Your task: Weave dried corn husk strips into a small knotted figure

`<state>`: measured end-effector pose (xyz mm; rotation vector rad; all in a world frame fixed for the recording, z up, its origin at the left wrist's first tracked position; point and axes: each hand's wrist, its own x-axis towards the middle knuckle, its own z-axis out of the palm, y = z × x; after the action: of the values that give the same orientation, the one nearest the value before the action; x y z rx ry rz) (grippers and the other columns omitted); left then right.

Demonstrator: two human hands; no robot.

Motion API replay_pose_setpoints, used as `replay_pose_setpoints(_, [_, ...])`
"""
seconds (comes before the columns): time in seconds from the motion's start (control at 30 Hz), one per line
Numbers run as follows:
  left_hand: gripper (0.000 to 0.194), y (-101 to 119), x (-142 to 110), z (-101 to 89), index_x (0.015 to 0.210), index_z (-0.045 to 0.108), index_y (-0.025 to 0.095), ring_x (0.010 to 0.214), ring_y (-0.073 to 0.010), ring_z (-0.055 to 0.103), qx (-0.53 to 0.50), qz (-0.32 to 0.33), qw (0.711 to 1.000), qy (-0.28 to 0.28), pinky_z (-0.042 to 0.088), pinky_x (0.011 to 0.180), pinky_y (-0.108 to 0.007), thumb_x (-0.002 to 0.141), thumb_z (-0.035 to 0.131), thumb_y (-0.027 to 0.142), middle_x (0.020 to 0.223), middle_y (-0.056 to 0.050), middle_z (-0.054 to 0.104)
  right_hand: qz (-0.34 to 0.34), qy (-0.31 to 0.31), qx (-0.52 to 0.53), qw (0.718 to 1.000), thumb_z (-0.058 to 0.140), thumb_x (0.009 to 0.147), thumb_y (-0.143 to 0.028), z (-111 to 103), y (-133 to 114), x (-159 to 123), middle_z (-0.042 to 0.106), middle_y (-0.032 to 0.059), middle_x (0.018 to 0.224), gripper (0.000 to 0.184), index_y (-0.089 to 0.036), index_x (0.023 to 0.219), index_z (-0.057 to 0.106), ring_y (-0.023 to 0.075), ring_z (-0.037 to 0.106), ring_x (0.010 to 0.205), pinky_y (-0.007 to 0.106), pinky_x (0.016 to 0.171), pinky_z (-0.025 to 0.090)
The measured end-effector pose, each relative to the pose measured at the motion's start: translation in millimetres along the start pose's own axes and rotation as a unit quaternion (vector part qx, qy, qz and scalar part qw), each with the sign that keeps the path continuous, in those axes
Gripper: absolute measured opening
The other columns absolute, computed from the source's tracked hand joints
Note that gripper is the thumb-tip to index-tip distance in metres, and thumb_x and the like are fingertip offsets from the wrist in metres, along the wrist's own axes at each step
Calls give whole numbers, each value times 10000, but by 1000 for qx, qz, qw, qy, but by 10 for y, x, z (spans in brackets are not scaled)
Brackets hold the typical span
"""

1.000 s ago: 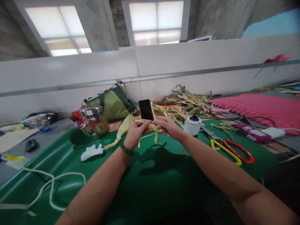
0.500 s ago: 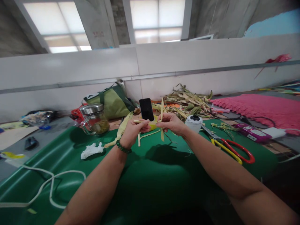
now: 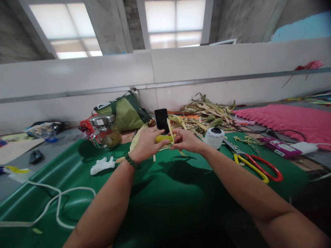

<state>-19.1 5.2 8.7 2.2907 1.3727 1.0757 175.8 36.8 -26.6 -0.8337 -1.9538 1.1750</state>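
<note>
Above the green mat (image 3: 165, 203), my right hand (image 3: 188, 140) is closed in a pinch on a pale corn husk strip (image 3: 170, 128), whose top end points up and leans left. My left hand (image 3: 146, 144), with a green bead bracelet at the wrist, has its fingers stretched out and apart beside a yellow object (image 3: 162, 138); whether it touches that object I cannot tell. A dark phone (image 3: 161, 120) stands upright just behind. Partly covered by my left hand, a wider corn husk (image 3: 134, 140) lies on the mat.
Scissors (image 3: 249, 160) with red and yellow handles and a white spool-like roll (image 3: 214, 137) are at right. A heap of dry husks (image 3: 207, 112) lies behind. At left are a glass jar (image 3: 106, 132), crumpled white tissue (image 3: 102, 165) and a white cord (image 3: 59, 196).
My left hand has opened from its pinch, and the thin strip it held no longer shows there. My right hand has moved slightly left, its husk strip now tilted instead of upright.
</note>
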Motion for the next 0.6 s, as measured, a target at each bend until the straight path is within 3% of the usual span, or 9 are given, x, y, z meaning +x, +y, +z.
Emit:
replay_pose_setpoints(0.07, [194, 40, -20, 111, 726, 667, 184, 629, -174, 593, -85, -14, 988, -129, 451, 646, -278, 720, 668, 378, 635, -30, 670, -44, 13, -30, 999, 748, 618, -267, 74, -12, -11, 568, -60, 638, 548, -176, 1084, 474, 104, 548, 517, 220, 490, 432])
replay_pose_setpoints(0.1, [208, 49, -25, 158, 662, 631, 184, 539, -142, 545, -133, -27, 979, -154, 426, 568, -251, 757, 621, 370, 559, -12, 627, -76, 30, -52, 995, 741, 634, -273, 92, -25, -21, 586, -30, 709, 558, -177, 1112, 470, 119, 570, 577, 240, 537, 457])
replay_pose_setpoints(0.2, [226, 33, -14, 224, 604, 559, 175, 410, -75, 395, -261, -96, 952, -128, 312, 424, -200, 761, 594, 333, 498, 15, 568, -192, 154, -167, 955, 722, 681, -302, 61, -88, -63, 601, 72, 958, 478, -188, 1097, 517, 199, 589, 846, 350, 763, 480])
replay_pose_setpoints(0.3, [128, -1, 12, 189, 699, 567, 154, 380, -38, 345, -386, -171, 902, -90, 241, 380, -171, 693, 635, 262, 545, 18, 581, -256, 267, -295, 881, 690, 746, -360, -15, -145, -103, 613, 71, 868, 188, -209, 802, 594, 236, 541, 892, 384, 837, 418])
replay_pose_setpoints(0.37, [185, -2, 20, 149, 814, 595, 138, 360, -21, 321, -439, -199, 871, -90, 193, 365, -158, 651, 644, 210, 536, 34, 556, -247, 245, -350, 870, 672, 771, -405, -29, -150, -112, 605, 50, 724, 248, -209, 652, 577, 215, 532, 784, 346, 768, 405])
replay_pose_setpoints(0.47, [364, 24, 14, 114, 960, 601, 135, 340, -1, 267, -476, -217, 845, -110, 116, 353, -152, 605, 670, 178, 523, 58, 526, -205, 188, -392, 877, 662, 783, -411, 22, -115, -96, 620, 44, 676, 262, -200, 636, 610, 190, 526, 716, 301, 690, 376])
replay_pose_setpoints(0.6, [377, 51, 0, 139, 897, 616, 143, 337, 6, 242, -467, -206, 852, -120, 106, 338, -159, 571, 774, 247, 467, 101, 426, -188, 162, -365, 897, 548, 867, -338, 120, -80, -65, 641, 46, 698, 264, -192, 663, 632, 176, 540, 728, 278, 676, 359])
